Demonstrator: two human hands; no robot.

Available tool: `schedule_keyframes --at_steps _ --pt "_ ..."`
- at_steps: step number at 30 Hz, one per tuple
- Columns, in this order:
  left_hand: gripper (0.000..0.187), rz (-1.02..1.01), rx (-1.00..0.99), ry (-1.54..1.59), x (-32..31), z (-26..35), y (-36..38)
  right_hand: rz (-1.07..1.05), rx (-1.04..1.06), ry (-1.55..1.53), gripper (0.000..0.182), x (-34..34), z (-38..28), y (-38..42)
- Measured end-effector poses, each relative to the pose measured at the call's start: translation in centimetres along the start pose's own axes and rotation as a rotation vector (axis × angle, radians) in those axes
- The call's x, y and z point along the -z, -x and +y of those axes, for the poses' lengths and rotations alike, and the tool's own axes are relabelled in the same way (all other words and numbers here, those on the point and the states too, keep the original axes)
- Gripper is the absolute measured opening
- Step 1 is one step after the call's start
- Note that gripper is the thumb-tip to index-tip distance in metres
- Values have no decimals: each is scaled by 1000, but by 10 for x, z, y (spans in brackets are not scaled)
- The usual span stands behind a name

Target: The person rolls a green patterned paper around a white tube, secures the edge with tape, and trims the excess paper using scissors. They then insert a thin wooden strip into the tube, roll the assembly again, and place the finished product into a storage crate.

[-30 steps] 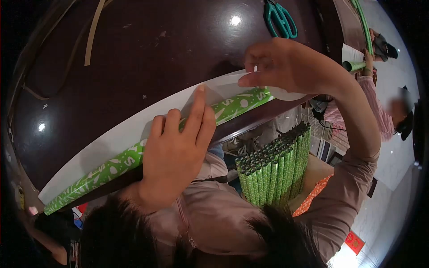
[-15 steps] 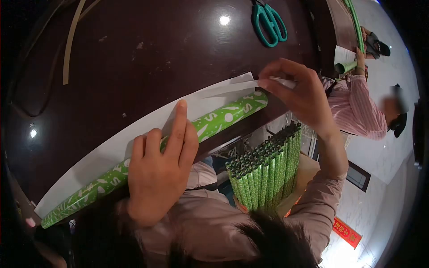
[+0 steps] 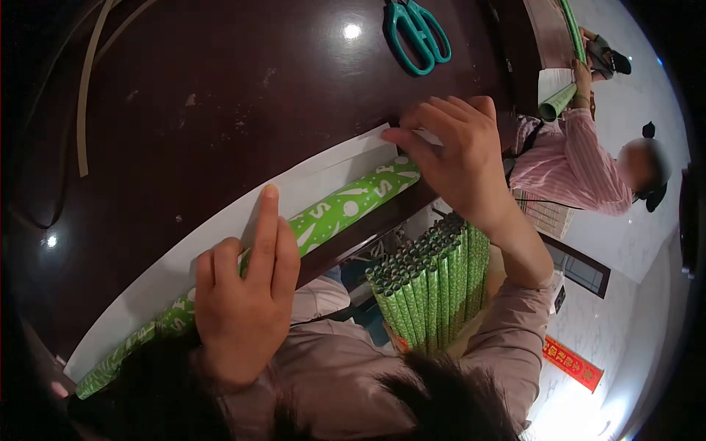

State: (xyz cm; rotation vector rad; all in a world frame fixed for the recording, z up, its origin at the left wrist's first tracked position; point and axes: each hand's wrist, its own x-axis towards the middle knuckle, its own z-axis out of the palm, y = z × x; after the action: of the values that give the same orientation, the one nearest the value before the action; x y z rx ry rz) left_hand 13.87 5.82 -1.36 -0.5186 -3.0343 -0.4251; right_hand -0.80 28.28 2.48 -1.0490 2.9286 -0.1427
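Note:
A sheet of green wrapping paper (image 3: 351, 208), patterned with white shapes and letters, lies partly rolled along the table edge, its white underside (image 3: 228, 214) turned up. My left hand (image 3: 246, 298) presses on the roll with fingers spread, the index fingertip on the white border. At the far right end, my right hand (image 3: 456, 151) is closed, the thumb at the paper's corner. A bit of white strip (image 3: 429, 137) shows between its thumb and curled fingers; the rest of the strip is hard to separate from the white border.
Teal-handled scissors (image 3: 418, 37) lie on the dark table (image 3: 220, 88). A tan strip (image 3: 87, 110) is at the left. Several finished green rolls (image 3: 434, 287) stand upright below the table edge. A person in a striped shirt (image 3: 566, 158) handles a green roll (image 3: 557, 103) at right.
The white strip, lifted off the paper before, no longer shows stretched out from my right hand. That hand is now at the paper's corner. My left hand stays pressed on the roll; the view has shifted.

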Motion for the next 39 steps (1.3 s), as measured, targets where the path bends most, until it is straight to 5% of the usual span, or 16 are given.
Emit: schedule_keyframes --at_steps 39 --pt "24 69 -38 -17 0 0 1 119 -32 228 14 -12 -20 8"
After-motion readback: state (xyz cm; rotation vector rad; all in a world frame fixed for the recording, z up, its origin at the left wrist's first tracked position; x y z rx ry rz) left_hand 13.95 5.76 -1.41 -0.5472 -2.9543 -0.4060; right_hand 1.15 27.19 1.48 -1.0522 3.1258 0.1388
